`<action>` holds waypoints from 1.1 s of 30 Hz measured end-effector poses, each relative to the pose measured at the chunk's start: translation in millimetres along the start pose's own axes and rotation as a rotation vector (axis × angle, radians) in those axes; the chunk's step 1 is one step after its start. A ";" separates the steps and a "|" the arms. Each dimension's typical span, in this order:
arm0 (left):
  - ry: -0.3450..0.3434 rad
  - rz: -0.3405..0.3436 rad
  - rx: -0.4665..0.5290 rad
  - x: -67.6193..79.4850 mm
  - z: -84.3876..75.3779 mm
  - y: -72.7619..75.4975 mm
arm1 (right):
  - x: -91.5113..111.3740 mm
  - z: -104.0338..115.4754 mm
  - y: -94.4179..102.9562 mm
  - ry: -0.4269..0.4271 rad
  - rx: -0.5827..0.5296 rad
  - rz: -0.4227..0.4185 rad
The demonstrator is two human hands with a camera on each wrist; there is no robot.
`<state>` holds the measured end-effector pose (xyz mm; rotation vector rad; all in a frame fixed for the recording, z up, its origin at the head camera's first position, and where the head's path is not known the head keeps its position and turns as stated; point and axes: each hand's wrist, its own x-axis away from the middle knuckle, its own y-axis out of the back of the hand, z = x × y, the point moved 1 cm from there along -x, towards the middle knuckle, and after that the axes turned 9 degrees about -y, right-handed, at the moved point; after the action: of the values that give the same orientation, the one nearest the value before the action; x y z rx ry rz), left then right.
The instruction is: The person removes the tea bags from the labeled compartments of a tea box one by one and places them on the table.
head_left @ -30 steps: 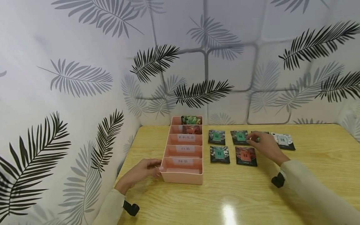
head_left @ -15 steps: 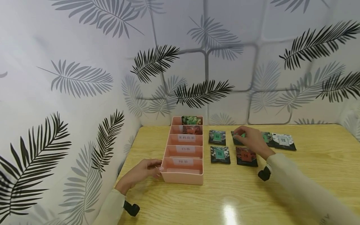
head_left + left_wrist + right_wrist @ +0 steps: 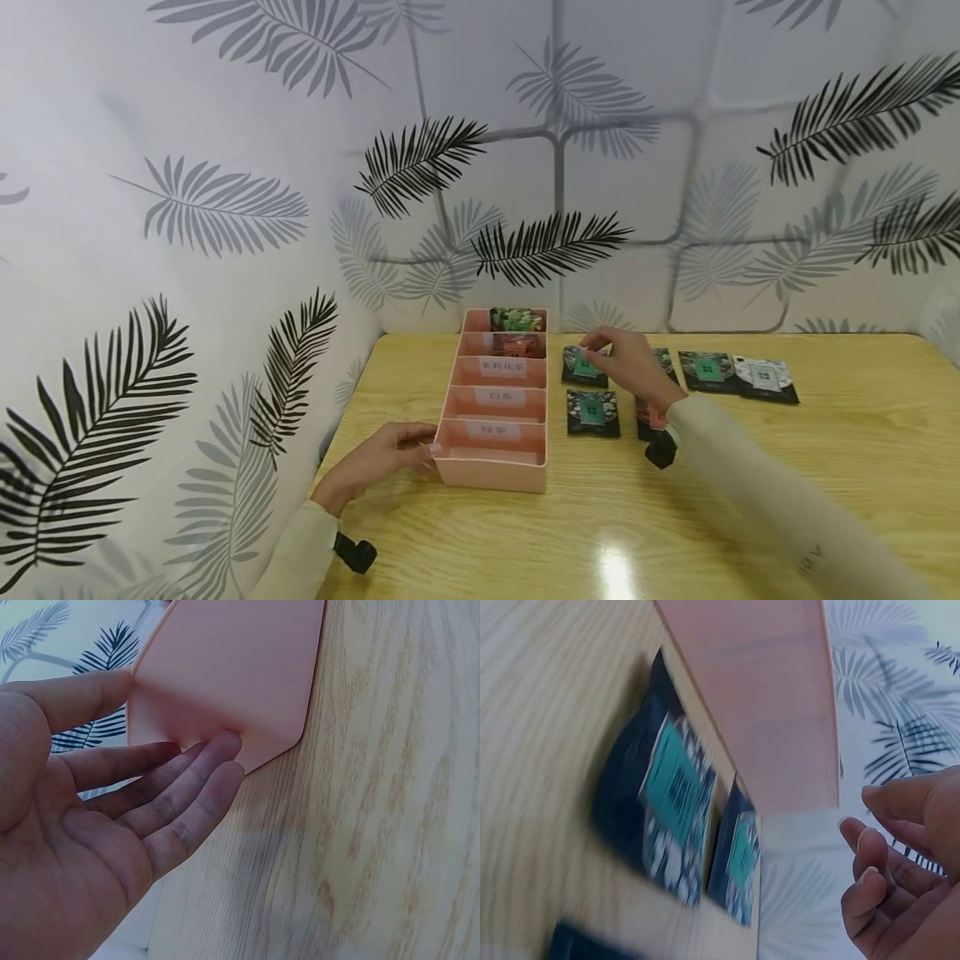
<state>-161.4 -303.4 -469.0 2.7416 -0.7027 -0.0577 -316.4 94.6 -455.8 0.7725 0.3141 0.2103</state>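
A pink compartment box with labelled sections stands on the table. My left hand touches its front left corner; in the left wrist view the fingers lie nearly straight against the side wall, the thumb at the rim. My right hand hovers over the back left tea sachet, right of the box. Thumb and fingers are loosely bent with nothing between them in the right wrist view. A green-labelled tea sachet lies in front of that one. A red-labelled tea sachet is partly hidden by my right arm.
Further right lie more tea sachets, one green-labelled and one white; another is mostly behind my hand. The box's two back sections hold a green packet and red packets. A leaf-patterned wall rises behind the table.
My right hand has moved left across the sachets, from the third in the back row to the first. My left hand has stayed at the box corner.
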 end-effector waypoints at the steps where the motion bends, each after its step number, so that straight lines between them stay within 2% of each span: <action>1: 0.000 0.000 0.000 0.1 -0.3 0.0 | -2.1 3.4 -3.1 0.003 -0.003 0.003; 10: 0.007 -0.004 0.001 0.5 3.1 -1.0 | -15.2 29.2 -26.7 0.042 -0.022 0.013; 18: 0.000 -0.008 -0.007 0.1 1.1 0.3 | -25.6 41.7 -41.2 0.039 -0.059 0.016; 22: 0.004 -0.008 -0.004 0.5 1.8 1.1 | -29.3 47.0 -47.8 0.063 -0.052 0.032; 26: 0.002 -0.007 0.001 -0.5 2.1 0.8 | -32.0 50.5 -51.7 0.074 0.008 0.034; 33: 0.001 -0.008 0.005 -0.4 2.3 1.4 | -35.7 62.0 -55.4 0.100 0.206 0.026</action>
<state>-162.7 -305.0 -470.7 2.7491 -0.6926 -0.0562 -323.8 4.9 -446.4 0.9714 0.4255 0.2441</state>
